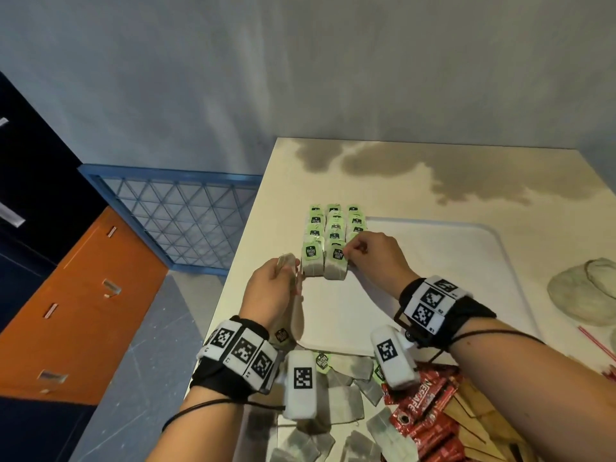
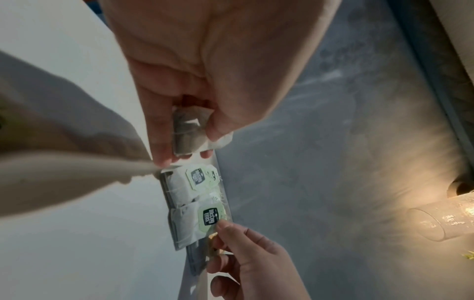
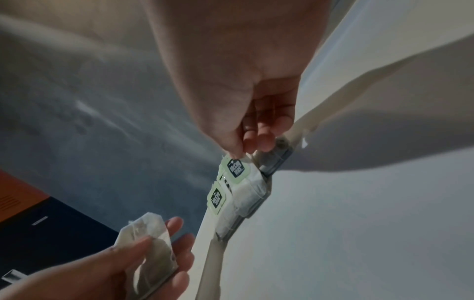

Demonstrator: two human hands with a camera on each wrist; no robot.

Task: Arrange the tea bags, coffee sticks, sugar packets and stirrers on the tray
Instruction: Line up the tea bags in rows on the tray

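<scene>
The pale desk [image 1: 416, 168] carries a dark stain at its far side and a white tray [image 1: 466, 261] in the middle; on the tray's far left corner stand rows of tea bags [image 1: 333, 228] with green tags, three columns wide; loose tea bags [image 1: 343, 398] lie heaped on the desk at the near edge, with red coffee sticks [image 1: 430, 425] just to their right and wooden stirrers [image 1: 473, 415] beside those; the left hand [image 1: 271, 291] holds a small stack of tea bags [image 2: 188, 132], fingers [image 3: 177, 225] and thumb curled round it, just left of the rows; the right hand [image 1: 373, 258] pinches the green tag [image 2: 211, 217] of the nearest middle-column bag between thumb and forefinger, its other fingers curled in.
</scene>
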